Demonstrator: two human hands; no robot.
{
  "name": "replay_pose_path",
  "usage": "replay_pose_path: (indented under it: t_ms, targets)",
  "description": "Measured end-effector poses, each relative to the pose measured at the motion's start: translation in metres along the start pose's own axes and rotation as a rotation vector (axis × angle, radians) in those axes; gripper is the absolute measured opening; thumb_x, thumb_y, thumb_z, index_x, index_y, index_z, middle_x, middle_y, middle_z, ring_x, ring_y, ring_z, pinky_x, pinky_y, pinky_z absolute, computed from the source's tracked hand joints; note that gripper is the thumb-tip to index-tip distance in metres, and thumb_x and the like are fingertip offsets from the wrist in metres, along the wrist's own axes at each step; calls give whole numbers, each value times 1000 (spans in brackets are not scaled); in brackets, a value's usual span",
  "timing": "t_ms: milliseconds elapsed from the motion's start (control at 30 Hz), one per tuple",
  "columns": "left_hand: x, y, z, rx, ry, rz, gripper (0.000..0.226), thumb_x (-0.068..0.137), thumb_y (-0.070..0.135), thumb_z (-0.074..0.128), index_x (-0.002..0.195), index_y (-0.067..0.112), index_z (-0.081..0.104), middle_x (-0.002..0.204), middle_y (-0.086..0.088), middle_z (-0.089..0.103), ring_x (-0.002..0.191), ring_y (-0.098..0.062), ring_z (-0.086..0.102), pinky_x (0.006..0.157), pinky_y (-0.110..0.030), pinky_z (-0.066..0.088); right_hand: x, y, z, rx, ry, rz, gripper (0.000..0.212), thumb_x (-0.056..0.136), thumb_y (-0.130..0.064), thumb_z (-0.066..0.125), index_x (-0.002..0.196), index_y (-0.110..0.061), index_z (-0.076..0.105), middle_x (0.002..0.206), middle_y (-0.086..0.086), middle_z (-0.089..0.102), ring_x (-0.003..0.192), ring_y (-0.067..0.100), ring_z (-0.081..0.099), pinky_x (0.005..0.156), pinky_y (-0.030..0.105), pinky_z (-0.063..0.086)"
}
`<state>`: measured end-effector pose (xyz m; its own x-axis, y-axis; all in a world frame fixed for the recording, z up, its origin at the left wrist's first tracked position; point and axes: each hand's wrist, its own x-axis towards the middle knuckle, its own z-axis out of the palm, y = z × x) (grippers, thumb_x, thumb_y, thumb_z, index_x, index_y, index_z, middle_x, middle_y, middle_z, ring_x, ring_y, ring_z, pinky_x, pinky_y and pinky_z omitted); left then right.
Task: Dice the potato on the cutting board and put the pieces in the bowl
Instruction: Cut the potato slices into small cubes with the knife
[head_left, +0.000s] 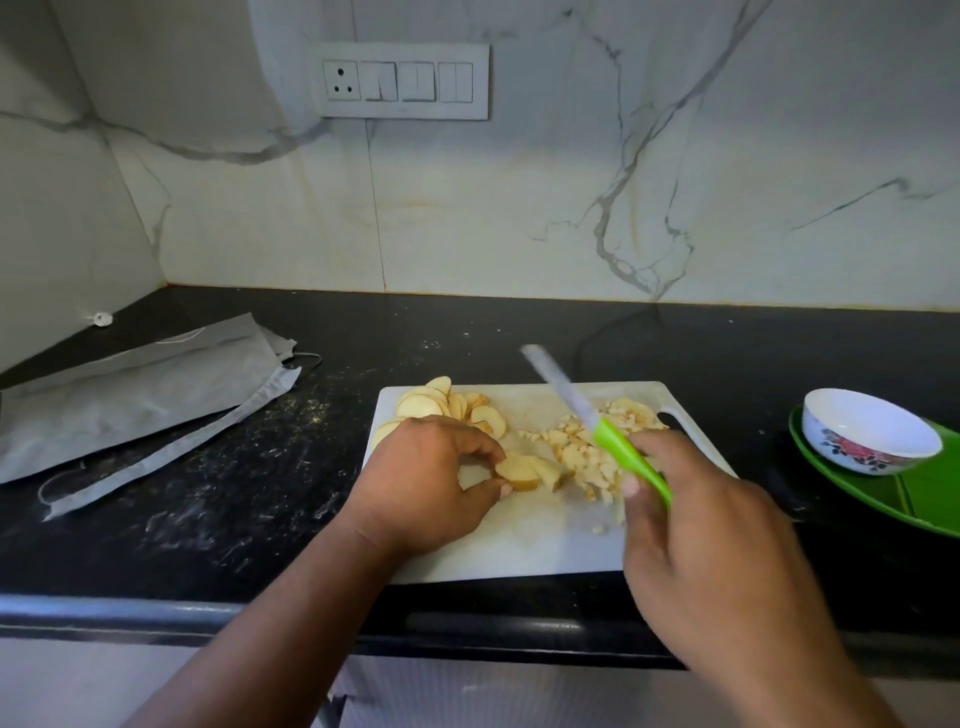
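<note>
Roughly midway, by my reckoning. The white cutting board (519, 551) carries three lots of potato: a fan of uncut round slices (441, 405) at its far left corner, a spread of small diced pieces (587, 452) right of centre, and a short stack of slices (530, 473) that I am working on now. The bowl (867, 431), white with a flower print, sits on a green plate (924, 493) well to the right of the board, and what shows of its inside has no potato in it, so the whole transfer is still to do. Most slicing looks done; dicing is partly done. My left hand (431, 483) curls over the stack, thumb and fingertips pinching its near end to keep it steady on the board. My right hand (706, 525) wraps around the green handle of the knife (618, 447), fingers closed on it; the blade is blurred, angled up and away over the diced pile, its tip clear of the board.
</note>
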<state>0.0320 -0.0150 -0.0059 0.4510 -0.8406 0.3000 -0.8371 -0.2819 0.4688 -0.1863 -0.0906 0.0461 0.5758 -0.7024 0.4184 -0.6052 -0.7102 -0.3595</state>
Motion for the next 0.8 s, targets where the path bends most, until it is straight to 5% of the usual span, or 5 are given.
replay_pose_path:
  t_ms: [133, 233, 467, 800]
  targets:
    - [4, 6, -1, -20, -10, 51, 63, 81, 51, 81, 139, 41, 60, 124, 21, 67, 112, 9, 61, 102, -23, 52, 27, -3, 25, 97, -49, 65, 28, 92, -27, 56, 114, -33, 40, 73, -15, 49, 60, -1, 45, 46, 15, 25]
    - [6, 9, 1, -112, -38, 39, 75, 82, 36, 85, 148, 42, 49, 110, 22, 71, 106, 15, 63, 101, -17, 50, 39, -9, 37, 62, -86, 100, 23, 88, -40, 61, 106, -30, 49, 75, -14, 52, 62, 4, 49, 46, 19, 29]
    - [10, 8, 2, -211, -62, -120, 50, 77, 39, 91, 121, 35, 67, 92, 22, 75, 91, 16, 65, 88, -14, 54, 50, -7, 51, 0, -218, 144, 23, 86, -43, 66, 79, -23, 58, 68, -8, 58, 59, 9, 54, 45, 24, 33]
    - [3, 15, 14, -76, 78, -174, 37, 74, 48, 88, 95, 38, 59, 90, 22, 67, 95, 3, 67, 88, -26, 54, 72, 3, 69, 122, -276, 199, 19, 83, -26, 61, 68, -15, 57, 59, 0, 55, 55, 21, 53, 46, 25, 33]
